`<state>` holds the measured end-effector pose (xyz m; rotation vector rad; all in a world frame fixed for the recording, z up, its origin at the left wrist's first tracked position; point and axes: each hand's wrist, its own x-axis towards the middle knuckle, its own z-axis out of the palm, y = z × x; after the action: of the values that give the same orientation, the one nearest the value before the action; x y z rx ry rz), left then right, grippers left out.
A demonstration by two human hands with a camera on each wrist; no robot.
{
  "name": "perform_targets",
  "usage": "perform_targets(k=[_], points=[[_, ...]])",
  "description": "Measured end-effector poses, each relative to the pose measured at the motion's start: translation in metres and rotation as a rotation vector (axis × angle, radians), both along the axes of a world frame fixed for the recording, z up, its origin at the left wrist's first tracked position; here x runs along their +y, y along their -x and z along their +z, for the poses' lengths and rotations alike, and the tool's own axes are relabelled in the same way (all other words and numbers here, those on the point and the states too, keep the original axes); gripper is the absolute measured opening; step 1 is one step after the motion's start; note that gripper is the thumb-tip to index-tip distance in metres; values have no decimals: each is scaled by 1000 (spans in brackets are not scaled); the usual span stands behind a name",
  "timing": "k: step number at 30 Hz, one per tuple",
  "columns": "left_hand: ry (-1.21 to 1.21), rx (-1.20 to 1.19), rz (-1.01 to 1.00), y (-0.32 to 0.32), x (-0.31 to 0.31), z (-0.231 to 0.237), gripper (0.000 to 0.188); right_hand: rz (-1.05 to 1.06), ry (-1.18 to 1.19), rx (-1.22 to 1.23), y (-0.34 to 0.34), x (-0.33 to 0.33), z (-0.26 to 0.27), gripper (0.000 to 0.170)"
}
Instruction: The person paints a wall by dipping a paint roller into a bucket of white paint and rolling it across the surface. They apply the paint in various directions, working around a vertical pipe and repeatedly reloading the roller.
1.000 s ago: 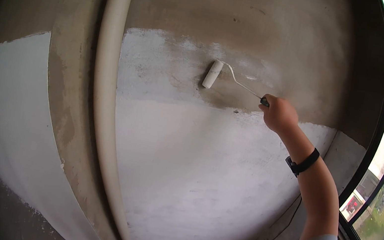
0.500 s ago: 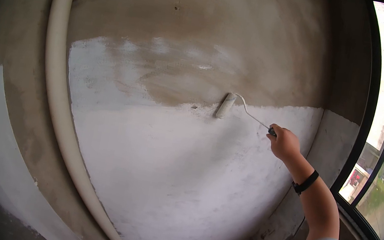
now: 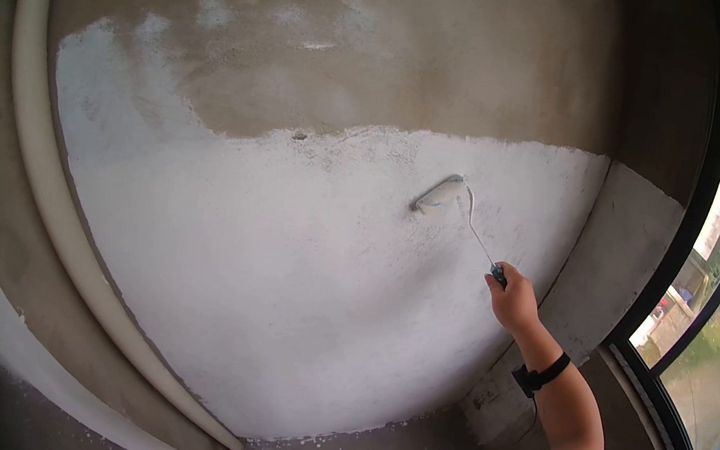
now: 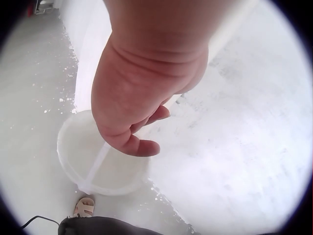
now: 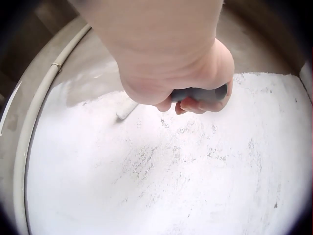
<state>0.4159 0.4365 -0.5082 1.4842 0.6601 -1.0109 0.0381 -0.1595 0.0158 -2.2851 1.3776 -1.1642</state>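
Observation:
In the head view my right hand (image 3: 515,302) grips the handle of a paint roller (image 3: 442,197). The roller's white sleeve lies against the white-painted part of the wall (image 3: 276,278), below the bare brown-grey plaster. Fingers wrap the dark grip (image 5: 195,94) in the right wrist view, and part of the sleeve shows beyond the hand. My left hand (image 4: 134,93) hangs with loosely curled fingers and holds nothing. Below it in the left wrist view stands a round whitish bucket (image 4: 63,159) with a pale strip across its top.
A cream pipe (image 3: 46,156) runs down the wall at the left. On the right is a dark-framed window (image 3: 655,357). A sandalled foot (image 4: 84,207) is beside the bucket, on a grey floor (image 4: 29,122) with white splatters.
The roller has moved down and to the right, from the bare plaster onto the white area. White now covers more of the wall's right part. The head view has shifted right, and the pipe appears farther left.

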Motion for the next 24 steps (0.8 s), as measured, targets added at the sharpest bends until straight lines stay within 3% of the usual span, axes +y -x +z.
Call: perform_targets(k=[2, 4, 6, 8, 14, 15, 16, 19, 24], points=[[-7, -37, -95, 0, -17, 12, 52, 12, -28, -72, 0, -10, -41, 27], [-118, 40, -89, -4, -48, 38, 23, 6, -83, -110, 0, -15, -81, 27], [-127, 19, -61, 11, -76, 93, 11, -2, -139, -157, 4, -17, -119, 27], [-102, 18, -85, 8, -87, 98, 20, -9, -167, -178, 6, -16, -157, 29], [-101, -18, -137, 23, -141, 152, 15, -30, -306, -229, 16, -10, -302, 32], [-88, -31, -160, 24, -146, 156, 16, -33, -210, -230, 17, -9, -335, 31], [-103, -29, -157, 25, -152, 156, 16, -31, -225, -229, 22, -1, -351, 31], [-57, -54, -203, 27, -164, 159, 16, -7, -594, -238, 17, 18, -369, 26], [-108, -79, -201, 39, -199, 179, 19, 19, -559, -148, 20, 23, -440, 26]])
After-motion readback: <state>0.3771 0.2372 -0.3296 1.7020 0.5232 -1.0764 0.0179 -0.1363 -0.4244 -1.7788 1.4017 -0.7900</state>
